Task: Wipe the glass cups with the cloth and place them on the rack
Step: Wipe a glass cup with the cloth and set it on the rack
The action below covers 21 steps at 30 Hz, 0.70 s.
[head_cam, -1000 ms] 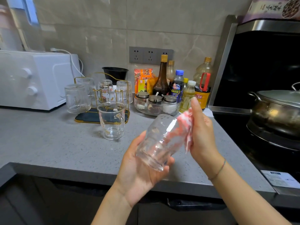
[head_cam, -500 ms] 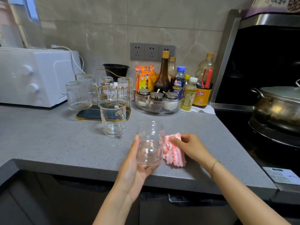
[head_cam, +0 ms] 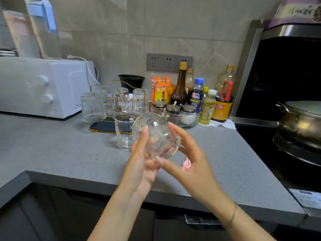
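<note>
Glass cup [head_cam: 156, 134] clear, faceted, tipped with its base toward the rack [head_cam: 111, 119]. Left hand [head_cam: 140, 164] and right hand [head_cam: 191, 164] both grip it. Cloth [head_cam: 186, 164] lies on counter [head_cam: 69, 153] below.

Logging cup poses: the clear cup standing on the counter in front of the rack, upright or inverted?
Upright. The cup stands on the counter, open rim up, thick base down.
</note>
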Available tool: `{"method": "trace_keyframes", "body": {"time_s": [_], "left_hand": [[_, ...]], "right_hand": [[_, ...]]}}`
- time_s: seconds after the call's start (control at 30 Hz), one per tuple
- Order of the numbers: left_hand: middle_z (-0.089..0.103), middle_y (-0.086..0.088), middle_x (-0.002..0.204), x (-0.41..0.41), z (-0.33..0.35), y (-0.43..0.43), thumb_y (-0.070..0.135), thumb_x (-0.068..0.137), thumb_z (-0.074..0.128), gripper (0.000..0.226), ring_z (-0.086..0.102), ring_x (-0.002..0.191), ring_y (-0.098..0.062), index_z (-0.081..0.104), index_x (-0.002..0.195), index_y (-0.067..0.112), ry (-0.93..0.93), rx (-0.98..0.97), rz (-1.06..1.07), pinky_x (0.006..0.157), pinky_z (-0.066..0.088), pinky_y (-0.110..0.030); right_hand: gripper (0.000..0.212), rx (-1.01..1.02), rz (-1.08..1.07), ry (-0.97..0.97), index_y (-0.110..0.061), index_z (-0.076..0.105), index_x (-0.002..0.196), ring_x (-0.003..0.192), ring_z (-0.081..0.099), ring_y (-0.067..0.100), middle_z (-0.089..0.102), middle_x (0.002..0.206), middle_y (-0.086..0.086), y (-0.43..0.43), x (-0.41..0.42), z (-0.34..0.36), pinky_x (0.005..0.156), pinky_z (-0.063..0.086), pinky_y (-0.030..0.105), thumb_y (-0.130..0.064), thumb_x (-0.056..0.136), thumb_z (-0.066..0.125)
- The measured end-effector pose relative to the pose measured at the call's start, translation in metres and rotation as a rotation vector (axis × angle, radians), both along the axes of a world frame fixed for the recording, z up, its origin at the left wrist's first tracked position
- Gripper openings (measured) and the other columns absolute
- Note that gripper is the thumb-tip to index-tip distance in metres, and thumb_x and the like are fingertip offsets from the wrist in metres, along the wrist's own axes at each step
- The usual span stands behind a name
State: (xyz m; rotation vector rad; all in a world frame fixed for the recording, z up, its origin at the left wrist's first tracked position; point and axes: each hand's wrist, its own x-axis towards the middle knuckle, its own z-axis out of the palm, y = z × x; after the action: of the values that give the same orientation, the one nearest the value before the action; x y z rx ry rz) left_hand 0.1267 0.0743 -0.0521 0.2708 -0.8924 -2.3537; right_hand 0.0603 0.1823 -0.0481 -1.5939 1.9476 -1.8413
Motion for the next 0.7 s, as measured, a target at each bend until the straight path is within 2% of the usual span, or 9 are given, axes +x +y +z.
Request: {"method": "trace_keyframes", "body": {"time_s": [0.1,0.17,0.23,0.33,0.43,0.5,0.57,0.6,0.7], "left_hand": [[0.063,-0.016,0.127,0.000,0.010,-0.008,0.041,0.076,0.078,0.080,0.067,0.108,-0.029,0.041,0.141,0.012,0.012,0.028,0.001,0.072,0.061,-0.032],[0.063,-0.014,0.127,0.002,0.014,-0.015,0.040,0.072,0.081,0.084,0.067,0.107,-0.031,0.041,0.141,0.013,-0.001,0.020,0.010,0.068,0.060,-0.031],[0.063,-0.015,0.126,0.008,0.022,-0.025,0.045,0.074,0.076,0.080,0.069,0.103,-0.030,0.043,0.140,0.016,-0.001,-0.062,0.054,0.066,0.060,-0.031],[0.065,-0.015,0.123,0.023,0.032,-0.048,0.070,0.074,0.058,0.076,0.070,0.099,-0.030,0.040,0.138,0.033,-0.036,-0.303,0.116,0.088,0.056,-0.044],[0.070,-0.010,0.111,0.036,0.033,-0.079,0.073,0.070,0.034,0.072,0.068,0.103,-0.023,0.032,0.135,0.040,-0.197,-0.495,0.275,0.099,0.046,-0.039],[0.065,0.004,0.118,0.033,0.021,-0.112,0.075,0.076,0.034,0.073,0.058,0.113,-0.015,0.032,0.138,0.037,-0.363,-0.683,0.433,0.102,0.038,-0.033],[0.052,0.014,0.129,0.030,0.003,-0.150,0.076,0.080,0.030,0.080,0.046,0.120,-0.009,0.030,0.146,0.031,-0.576,-0.932,0.553,0.104,0.031,-0.030],[0.047,0.010,0.137,0.028,-0.007,-0.168,0.077,0.080,0.027,0.084,0.043,0.123,-0.010,0.027,0.149,0.029,-0.680,-1.024,0.591,0.105,0.031,-0.031],[0.039,-0.003,0.151,0.022,-0.038,-0.218,0.079,0.080,0.022,0.091,0.034,0.138,-0.022,0.028,0.150,0.022,-0.977,-1.224,0.606,0.114,0.028,-0.041]], "right_hand": [[0.074,-0.082,-0.091,0.017,-0.026,0.042,0.137,0.126,0.049,0.006,0.050,0.135,-0.016,-0.016,0.006,0.009,0.104,0.044,0.035,-0.026,0.073,0.080],[0.074,-0.116,-0.126,0.009,-0.025,0.043,0.135,0.123,0.051,0.003,0.052,0.132,-0.016,-0.027,0.010,0.017,0.102,0.046,0.032,-0.024,0.072,0.081],[0.075,-0.121,-0.099,-0.004,-0.024,0.044,0.135,0.119,0.053,-0.001,0.054,0.128,-0.017,-0.037,0.010,0.025,0.099,0.047,0.024,-0.023,0.069,0.082],[0.073,-0.124,-0.035,-0.064,-0.022,0.047,0.127,0.111,0.059,0.001,0.060,0.123,-0.011,-0.048,0.002,0.042,0.093,0.049,0.021,-0.029,0.064,0.082],[0.068,-0.113,0.032,-0.174,-0.019,0.054,0.117,0.100,0.067,0.006,0.069,0.110,-0.006,-0.063,-0.010,0.064,0.084,0.053,0.023,-0.033,0.056,0.081],[0.067,-0.067,0.068,-0.233,-0.021,0.058,0.115,0.095,0.069,0.006,0.072,0.105,-0.007,-0.074,-0.017,0.077,0.079,0.054,0.022,-0.034,0.053,0.080],[0.065,0.009,0.059,-0.212,-0.026,0.060,0.116,0.092,0.067,0.001,0.071,0.106,-0.012,-0.088,-0.023,0.088,0.071,0.053,0.014,-0.038,0.055,0.078],[0.066,0.049,0.040,-0.184,-0.029,0.060,0.117,0.093,0.066,-0.001,0.069,0.109,-0.014,-0.093,-0.026,0.093,0.071,0.052,0.015,-0.043,0.055,0.077],[0.081,0.136,-0.006,-0.151,-0.030,0.054,0.128,0.111,0.058,0.007,0.061,0.122,-0.013,-0.120,-0.032,0.105,0.095,0.048,0.033,-0.050,0.052,0.076]]}}
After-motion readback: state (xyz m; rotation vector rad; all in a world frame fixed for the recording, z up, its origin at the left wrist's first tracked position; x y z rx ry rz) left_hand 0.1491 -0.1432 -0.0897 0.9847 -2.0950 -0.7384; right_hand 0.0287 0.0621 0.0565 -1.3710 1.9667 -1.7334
